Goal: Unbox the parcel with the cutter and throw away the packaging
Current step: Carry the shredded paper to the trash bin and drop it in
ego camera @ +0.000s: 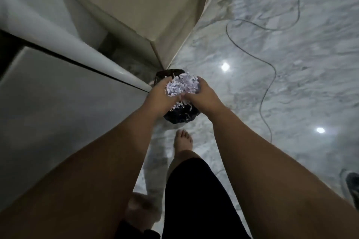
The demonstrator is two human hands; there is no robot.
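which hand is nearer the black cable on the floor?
Right. The right hand cups the shredded paper over the black bin, on the side facing the cable. The left hand is on the far side, next to the white cabinet.

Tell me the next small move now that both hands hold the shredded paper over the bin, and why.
Probably part the hands and let the filling drop. The left hand and right hand cup a heap of shredded paper directly above the black bin, where some shreds already lie. Opening slowly should keep strips off the marble floor.
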